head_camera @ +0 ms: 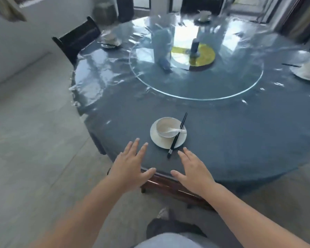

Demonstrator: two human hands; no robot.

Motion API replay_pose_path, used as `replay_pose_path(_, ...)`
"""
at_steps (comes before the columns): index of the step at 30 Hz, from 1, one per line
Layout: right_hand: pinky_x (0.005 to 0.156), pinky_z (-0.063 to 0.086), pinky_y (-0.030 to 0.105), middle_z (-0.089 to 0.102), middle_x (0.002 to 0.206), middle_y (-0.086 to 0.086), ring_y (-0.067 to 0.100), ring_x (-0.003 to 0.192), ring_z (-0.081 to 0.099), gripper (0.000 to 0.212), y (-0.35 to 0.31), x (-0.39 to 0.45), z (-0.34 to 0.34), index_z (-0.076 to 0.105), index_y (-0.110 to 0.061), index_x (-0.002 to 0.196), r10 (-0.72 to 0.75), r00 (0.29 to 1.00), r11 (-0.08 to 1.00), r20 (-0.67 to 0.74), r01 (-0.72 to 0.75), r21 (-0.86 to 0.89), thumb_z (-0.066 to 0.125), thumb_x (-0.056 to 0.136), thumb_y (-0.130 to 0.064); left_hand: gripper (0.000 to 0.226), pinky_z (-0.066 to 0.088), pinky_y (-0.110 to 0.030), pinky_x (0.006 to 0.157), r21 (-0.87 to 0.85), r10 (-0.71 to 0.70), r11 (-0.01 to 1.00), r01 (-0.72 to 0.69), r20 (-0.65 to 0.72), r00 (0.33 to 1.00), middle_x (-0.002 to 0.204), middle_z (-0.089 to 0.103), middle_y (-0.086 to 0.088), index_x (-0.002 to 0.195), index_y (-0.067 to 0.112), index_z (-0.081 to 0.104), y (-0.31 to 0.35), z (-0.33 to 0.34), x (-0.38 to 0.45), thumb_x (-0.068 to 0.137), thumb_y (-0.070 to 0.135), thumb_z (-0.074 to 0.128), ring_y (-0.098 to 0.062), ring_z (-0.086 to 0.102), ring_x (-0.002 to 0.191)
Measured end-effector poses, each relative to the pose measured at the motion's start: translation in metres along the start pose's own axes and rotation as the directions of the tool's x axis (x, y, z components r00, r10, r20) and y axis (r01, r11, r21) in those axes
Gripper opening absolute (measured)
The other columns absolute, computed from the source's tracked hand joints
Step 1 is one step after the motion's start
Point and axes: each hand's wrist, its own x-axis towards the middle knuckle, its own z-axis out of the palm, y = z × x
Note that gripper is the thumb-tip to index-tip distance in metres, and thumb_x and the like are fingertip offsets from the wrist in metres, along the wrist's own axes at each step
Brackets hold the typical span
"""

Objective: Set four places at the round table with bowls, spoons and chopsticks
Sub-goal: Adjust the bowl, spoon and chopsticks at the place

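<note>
Chopsticks (177, 135) are laid across the saucer (161, 142) beside the bowl (166, 127), long axis running away from the person. Both hands are held flat and empty; the right hand (193, 171) is nearer the handle ends than the left hand (131, 167)

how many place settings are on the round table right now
4. Nearest setting in front of the hands; left setting by the dark chair; far setting across the table; right setting, cut off by the frame edge. The three farther ones are blurred.
</note>
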Motion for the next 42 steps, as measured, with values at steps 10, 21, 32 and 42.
replay_pose_path(10, 0.119, 0.018, 0.041, 0.011, 0.164, 0.006, 0.022, 0.149, 0.011, 0.093, 0.018, 0.073, 0.013, 0.015, -0.018, 0.155, 0.062, 0.991, 0.991, 0.118, -0.047, -0.122, 0.052, 0.086, -0.067, 0.093, 0.016, -0.047, 0.12, 0.017, 0.198, 0.979, -0.201, 0.111, 0.974, 0.164, -0.01, -0.003, 0.155, 0.026, 0.0, -0.017, 0.006, 0.117, 0.085, 0.068, 0.044, -0.021, -0.009, 0.15)
replay_pose_path(21, 0.119, 0.014, 0.044, 0.001, 0.164, 0.01, 0.026, 0.15, 0.005, 0.091, 0.008, 0.103, 0.038, 0.017, -0.026, 0.154, 0.102, 0.986, 0.977, 0.129, -0.075, -0.197, 0.053, 0.083, -0.069, 0.105, 0.015, -0.041, 0.12, -0.394, 0.28, 0.906, -0.156, 0.28, 0.918, 0.159, 0.015, -0.013, 0.152, 0.008, 0.015, -0.027, 0.021, 0.235, 0.076, 0.063, 0.063, -0.028, 0.013, 0.147)
replay_pose_path(32, 0.104, 0.044, 0.048, 0.037, 0.149, 0.028, 0.036, 0.137, 0.041, 0.065, 0.02, 0.111, 0.035, 0.056, -0.004, 0.134, 0.001, 0.997, 0.998, 0.074, 0.004, -0.066, 0.077, 0.081, -0.034, 0.067, 0.037, -0.029, 0.091, -0.768, 0.165, 0.612, 0.188, 0.357, 0.919, 0.123, 0.043, -0.004, 0.13, 0.013, 0.04, -0.027, 0.041, 0.243, 0.08, 0.056, 0.051, -0.01, 0.048, 0.112)
replay_pose_path(42, 0.083, 0.056, 0.042, 0.042, 0.148, 0.024, 0.035, 0.108, 0.065, 0.072, 0.043, 0.11, 0.02, 0.059, -0.005, 0.132, -0.098, 0.992, 0.991, 0.086, 0.105, -0.082, 0.086, 0.071, -0.031, 0.065, 0.035, -0.023, 0.087, -0.786, 0.133, 0.582, 0.207, 0.344, 0.93, 0.124, 0.044, -0.002, 0.131, 0.018, 0.041, -0.011, 0.042, 0.229, 0.081, 0.058, 0.048, -0.005, 0.049, 0.109)
